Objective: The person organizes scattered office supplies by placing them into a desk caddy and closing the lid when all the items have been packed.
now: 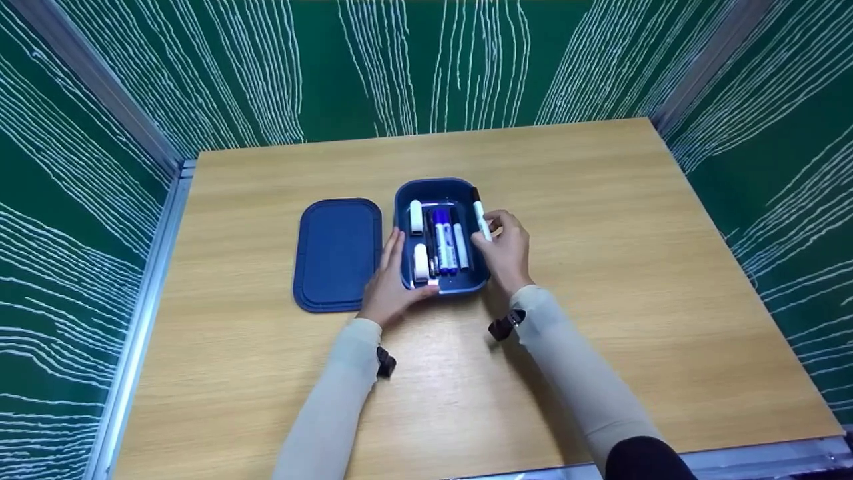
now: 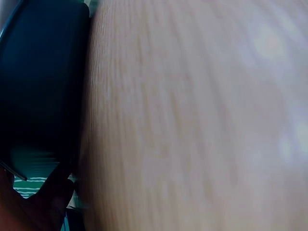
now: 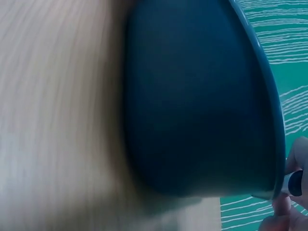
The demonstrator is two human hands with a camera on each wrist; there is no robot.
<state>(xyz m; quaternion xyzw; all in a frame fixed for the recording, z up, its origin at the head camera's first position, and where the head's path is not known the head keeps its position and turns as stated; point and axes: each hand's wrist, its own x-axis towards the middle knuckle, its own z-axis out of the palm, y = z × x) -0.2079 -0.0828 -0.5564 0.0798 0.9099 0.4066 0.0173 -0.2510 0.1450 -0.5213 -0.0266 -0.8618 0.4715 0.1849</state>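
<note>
A deep blue plastic box [image 1: 443, 187] sits on the table. My right hand [image 1: 506, 247] pinches a white marker [image 1: 482, 220] with a black cap over the box's right rim, its cap end pointing away from me. In the right wrist view, fingers [image 3: 298, 154] show at the rim beside the box's outer wall [image 3: 202, 106]. My left hand [image 1: 390, 287] rests at the near left corner, fingers straight along the left wall and thumb across the near rim. Inside the box lie blue markers [image 1: 445, 243], another black-capped marker [image 1: 461, 247], a dark pen [image 1: 432, 250] and two white rounded pieces [image 1: 420, 262].
A flat blue lid [image 1: 338, 257] lies on the wooden table [image 1: 620, 280], just left of the box. Green panels [image 1: 320, 87] with white wavy lines stand behind and at both sides. Metal frame strips [image 1: 143, 293] run along the table's edges.
</note>
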